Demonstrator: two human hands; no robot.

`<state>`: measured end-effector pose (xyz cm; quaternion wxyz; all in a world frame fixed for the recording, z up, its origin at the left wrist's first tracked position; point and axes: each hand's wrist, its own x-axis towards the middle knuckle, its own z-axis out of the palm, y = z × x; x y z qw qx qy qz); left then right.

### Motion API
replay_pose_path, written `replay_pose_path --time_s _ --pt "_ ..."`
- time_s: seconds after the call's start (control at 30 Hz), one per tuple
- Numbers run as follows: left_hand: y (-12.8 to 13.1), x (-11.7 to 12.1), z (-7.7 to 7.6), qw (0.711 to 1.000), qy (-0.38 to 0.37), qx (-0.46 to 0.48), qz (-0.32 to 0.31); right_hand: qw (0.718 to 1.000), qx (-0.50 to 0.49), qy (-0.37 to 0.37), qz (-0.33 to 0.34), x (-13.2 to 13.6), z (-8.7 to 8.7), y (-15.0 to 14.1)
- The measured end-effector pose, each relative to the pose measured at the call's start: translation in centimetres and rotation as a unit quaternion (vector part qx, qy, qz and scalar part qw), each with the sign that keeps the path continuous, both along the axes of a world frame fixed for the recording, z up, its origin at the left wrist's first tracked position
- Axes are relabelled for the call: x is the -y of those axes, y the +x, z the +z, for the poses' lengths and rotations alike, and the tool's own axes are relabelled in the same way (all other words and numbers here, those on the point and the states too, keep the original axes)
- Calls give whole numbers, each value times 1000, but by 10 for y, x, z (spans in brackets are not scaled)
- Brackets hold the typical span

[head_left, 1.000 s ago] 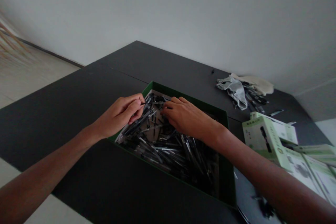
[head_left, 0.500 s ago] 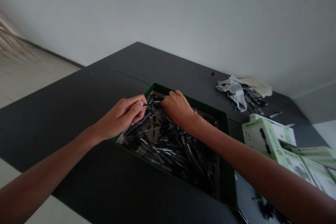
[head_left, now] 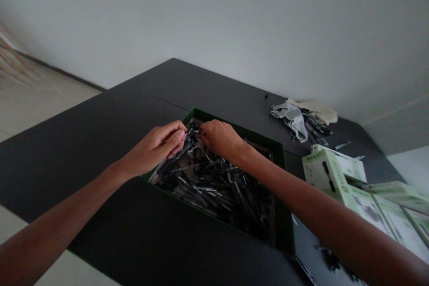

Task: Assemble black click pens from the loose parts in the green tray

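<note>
My left hand is curled up small, with the thumb on top. It looks like it is pinching a thin dark pen, but only a little bit peeks out at the tips, pointing across at my other hand. My right hand is bent over too, with its fingertips down among the pens. My own knuckles hide what is under them, so I cannot tell if it has hold of anything.

The dark bit is right at my left thumb, and my right fingertips are just beside it, with a small gap between. A few loose pens sit in that gap, nearer to my left hand, in the far left corner of the green box. Along the left side, pens lie the long way, from near me up to that corner. Closer to me, a big messy pile of pens points all sorts of ways, and lots of them slant down to the right.

The box sits on the dark bench. Past my right arm are white and green boxes. Behind those, a gray cloth lies by some more pens.
</note>
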<state>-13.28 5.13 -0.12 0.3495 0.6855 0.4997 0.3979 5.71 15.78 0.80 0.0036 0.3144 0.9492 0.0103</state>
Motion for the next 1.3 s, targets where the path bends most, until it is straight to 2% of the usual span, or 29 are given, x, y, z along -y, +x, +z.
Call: replay_pose_path --time_s 0.1,0.2,0.3,0.43,0.63,0.87,0.97,1.13,1.2,1.3 --pt "1 -2 1 1000 6 -8 14 985 -151 -84 -2 -3 17 17" --pt "1 -4 4 997 41 -55 33 933 -315 -172 -9 5 34 37" --pt "3 -6 12 990 85 -109 38 892 -391 -228 12 22 44 53" --pt "10 -7 21 989 97 -97 49 892 -407 -194 32 40 50 62" --pt "28 -10 27 999 -20 26 20 899 -406 -167 -13 46 60 75" --pt "59 -15 43 994 -75 72 -24 869 -451 -202 -18 44 53 85" --pt "68 -18 37 994 -68 72 -37 856 -468 -221 -20 43 44 82" --pt "71 -19 23 998 -30 54 -6 829 -497 -251 -42 43 36 74" --pt "70 -17 22 999 -8 45 15 835 -489 -246 -54 44 38 71" --pt "66 -15 25 999 9 37 34 865 -447 -223 -50 45 41 67"
